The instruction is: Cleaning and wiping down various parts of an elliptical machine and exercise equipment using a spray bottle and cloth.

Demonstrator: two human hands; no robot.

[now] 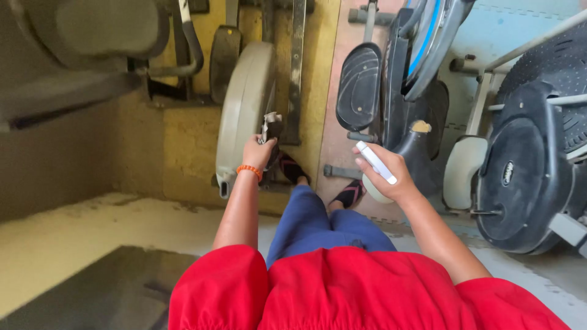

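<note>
1. The left hand [257,153] is closed around a crumpled grey rag [269,125], pinched at its lower end so the loose part stands up above the fingers, just in front of the pale rounded housing [244,104] of an exercise machine.
2. The right hand [388,174] has its grip shut around a white spray bottle [374,164], thumb lying over the slim white top, the rounded body tucked under the palm.
3. The rag looks light and limp; it will likely fold and slip wherever it is loose, so a bunched hold near its middle seems the surest place.
4. The bottle seems stiff, smooth plastic and fairly light (how full it is cannot be told); a wrap around the body, as now, looks the steadiest hold.
5. The bottle's long axis runs on a slant, from upper left near the fingertips down to lower right; which end bears the nozzle is unclear.
6. The rag's longer side runs roughly upright in the view, its free end pointing away from the person.
7. An orange bead bracelet [249,171] sits on the left wrist; dark exercise machines [520,177] stand to the right on the floor.
</note>
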